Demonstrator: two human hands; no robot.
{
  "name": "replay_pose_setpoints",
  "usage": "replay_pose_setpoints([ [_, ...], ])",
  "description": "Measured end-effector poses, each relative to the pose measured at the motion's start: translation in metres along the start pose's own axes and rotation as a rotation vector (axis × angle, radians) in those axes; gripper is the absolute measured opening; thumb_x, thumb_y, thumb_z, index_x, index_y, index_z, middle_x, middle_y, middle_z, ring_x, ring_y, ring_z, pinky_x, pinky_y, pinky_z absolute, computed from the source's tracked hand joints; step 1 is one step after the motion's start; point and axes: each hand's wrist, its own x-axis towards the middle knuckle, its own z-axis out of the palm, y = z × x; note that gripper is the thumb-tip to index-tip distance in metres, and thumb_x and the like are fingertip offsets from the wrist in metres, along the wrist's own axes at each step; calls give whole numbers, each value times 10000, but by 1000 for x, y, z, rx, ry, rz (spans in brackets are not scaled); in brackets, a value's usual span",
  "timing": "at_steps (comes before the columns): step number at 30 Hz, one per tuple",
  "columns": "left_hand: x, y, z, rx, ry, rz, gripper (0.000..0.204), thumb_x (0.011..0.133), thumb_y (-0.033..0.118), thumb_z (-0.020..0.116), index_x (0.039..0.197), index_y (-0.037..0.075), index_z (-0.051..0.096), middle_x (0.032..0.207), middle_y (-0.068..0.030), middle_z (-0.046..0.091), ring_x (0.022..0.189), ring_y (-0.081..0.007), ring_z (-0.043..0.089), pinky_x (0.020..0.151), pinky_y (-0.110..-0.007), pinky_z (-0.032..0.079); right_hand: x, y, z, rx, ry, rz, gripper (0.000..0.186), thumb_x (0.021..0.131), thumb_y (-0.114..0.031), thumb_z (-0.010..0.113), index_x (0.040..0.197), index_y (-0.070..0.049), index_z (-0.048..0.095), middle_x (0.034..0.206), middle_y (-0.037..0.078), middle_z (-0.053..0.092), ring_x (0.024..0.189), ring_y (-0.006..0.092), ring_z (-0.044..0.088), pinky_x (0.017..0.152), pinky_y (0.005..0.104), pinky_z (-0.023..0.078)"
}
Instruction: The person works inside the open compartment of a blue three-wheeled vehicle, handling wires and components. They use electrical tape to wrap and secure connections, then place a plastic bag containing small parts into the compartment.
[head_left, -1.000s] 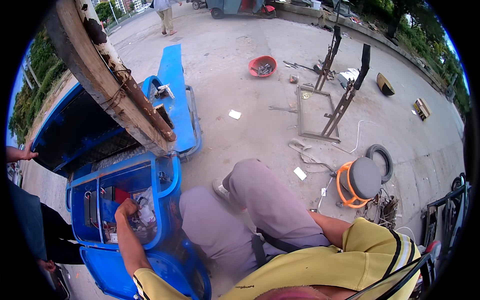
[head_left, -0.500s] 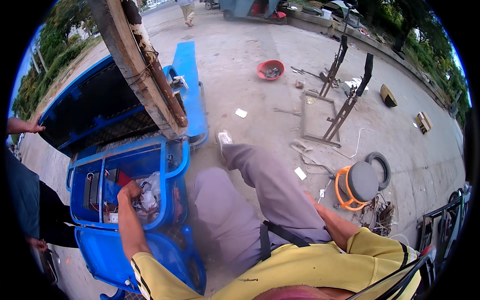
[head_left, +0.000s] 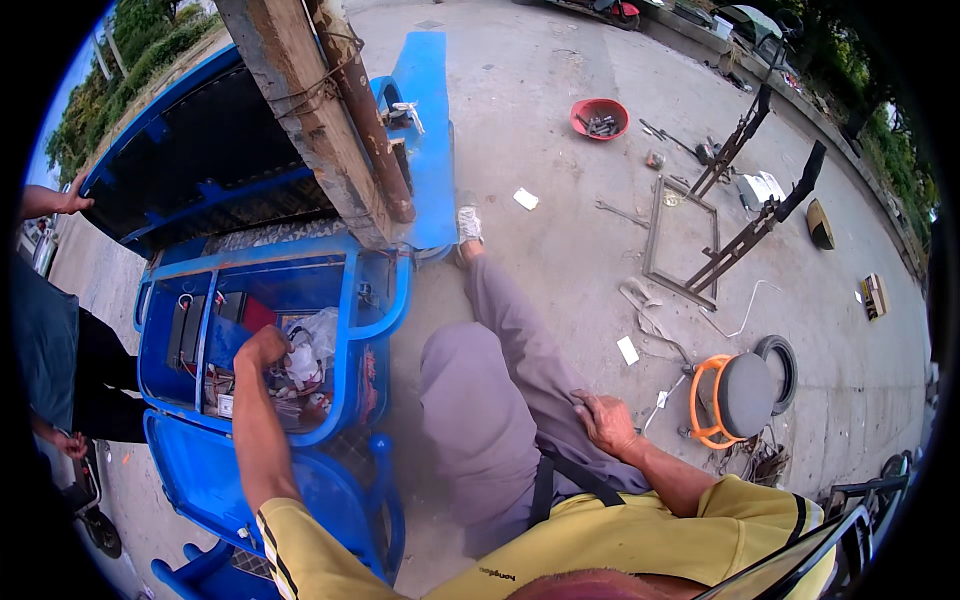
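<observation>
My left hand [head_left: 262, 348] is down in the open blue compartment [head_left: 352, 300] of a blue vehicle body. Its fingers are curled closed, and what they hold, if anything, is hidden. Just past it is a red piece [head_left: 258, 314]; crumpled clear plastic bags [head_left: 318, 338] lie to its right. Dark battery-like blocks [head_left: 187, 328] and wires sit on the left, beyond a blue divider bar. My right hand [head_left: 607, 420] rests on my grey-trousered thigh, fingers stretched out and empty.
Another person's hand [head_left: 76, 197] touches the raised blue lid [head_left: 185, 175]. A rusty post [head_left: 315, 125] stands close in front. Right on the ground are a red bowl of metal parts [head_left: 600, 119], a metal frame [head_left: 655, 235], a round stool [head_left: 745, 394] and a tire [head_left: 778, 372].
The view has shifted, so the ground things appear farther right. My right hand has come up from beside my leg onto the thigh. My left hand stays in the compartment near the red piece.
</observation>
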Motion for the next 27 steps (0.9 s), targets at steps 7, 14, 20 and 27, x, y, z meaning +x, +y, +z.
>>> replay_pose_setpoints([
  [7,0,5,-3,-44,10,-21,204,919,175,713,956,-15,779,795,-143,770,662,-210,700,627,-395,527,22,20,8,-90,-308,15,305,1036,-369,573,1191,-119,657,721,235,668,693,429,676,666,525,545],
  [14,5,-7,-1,-32,22,48,183,911,141,710,961,-21,777,812,-147,773,656,-215,703,606,-399,529,6,-4,-35,-41,-560,58,383,1043,-437,539,1172,-95,652,716,255,657,737,477,669,716,565,544],
  [20,-10,11,-6,-55,-22,-41,190,925,148,697,947,-24,774,787,-138,762,637,-222,693,596,-397,524,-41,-7,-65,-66,-722,20,397,1045,-453,529,1172,-96,650,702,250,654,720,472,669,697,565,548],
  [27,-19,26,-5,-39,36,-12,196,929,152,700,948,-29,772,819,-149,766,703,-229,717,662,-399,536,-38,-13,-62,-117,-698,-10,392,1044,-445,523,1120,-80,642,696,240,661,706,463,675,697,569,540],
])
